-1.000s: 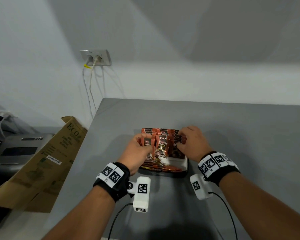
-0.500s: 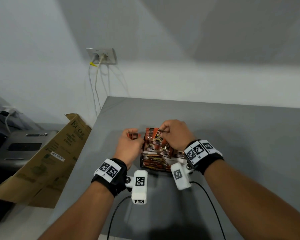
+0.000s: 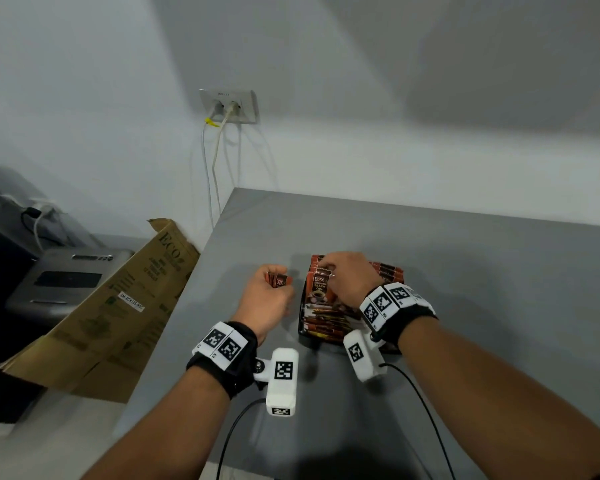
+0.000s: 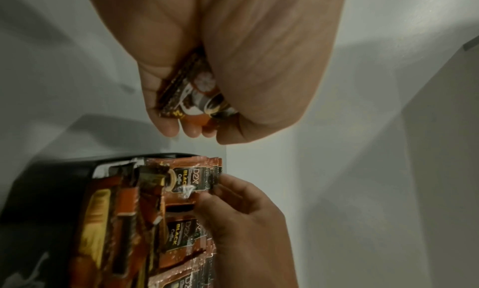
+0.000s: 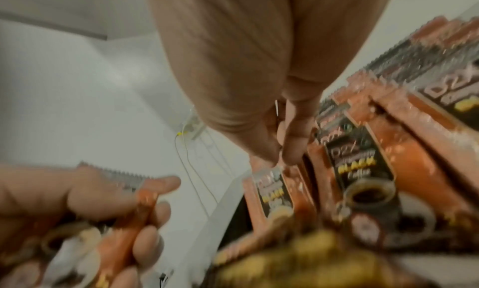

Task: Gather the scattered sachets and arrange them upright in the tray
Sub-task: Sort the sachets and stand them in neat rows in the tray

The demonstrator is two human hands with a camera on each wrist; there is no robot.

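Filing step: left hand (image 3: 265, 296) grips spare orange foil sachets (image 3: 280, 279) at the black plastic tray's (image 3: 303, 315) nine o'clock; right hand (image 3: 349, 278) pinches an upright one (image 3: 321, 287); next, slot spares in

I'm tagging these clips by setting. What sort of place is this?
Probably an office or workroom: a plain grey table against a bare wall, a wall socket with cables, and a printer-like machine beside a flattened cardboard box.
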